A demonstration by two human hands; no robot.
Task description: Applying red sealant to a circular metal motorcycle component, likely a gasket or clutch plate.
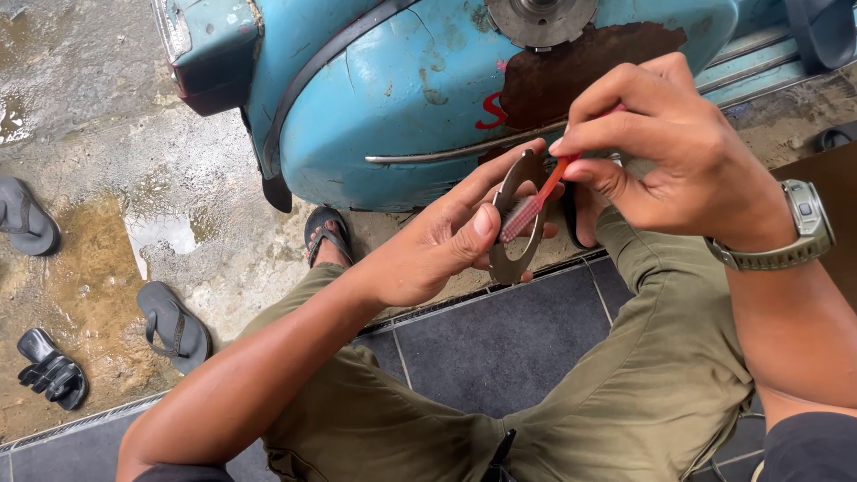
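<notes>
My left hand (pixel 437 236) grips a flat grey metal ring plate (pixel 511 259), holding it upright between thumb and fingers. My right hand (pixel 665 152) pinches the red handle of a toothbrush (pixel 536 201), whose bristle head lies against the plate's face. A green wristwatch (pixel 799 228) sits on my right wrist. Both hands are just in front of the side panel of a blue scooter (pixel 384 107).
The scooter's panel has a rusty bare patch (pixel 571 67) and a round metal part (pixel 540 18) above it. Grey sandals (pixel 174 326) and a black one (pixel 54 375) lie on the wet concrete at the left. My olive trousers (pixel 643 384) and dark floor tiles (pixel 500 348) fill the foreground.
</notes>
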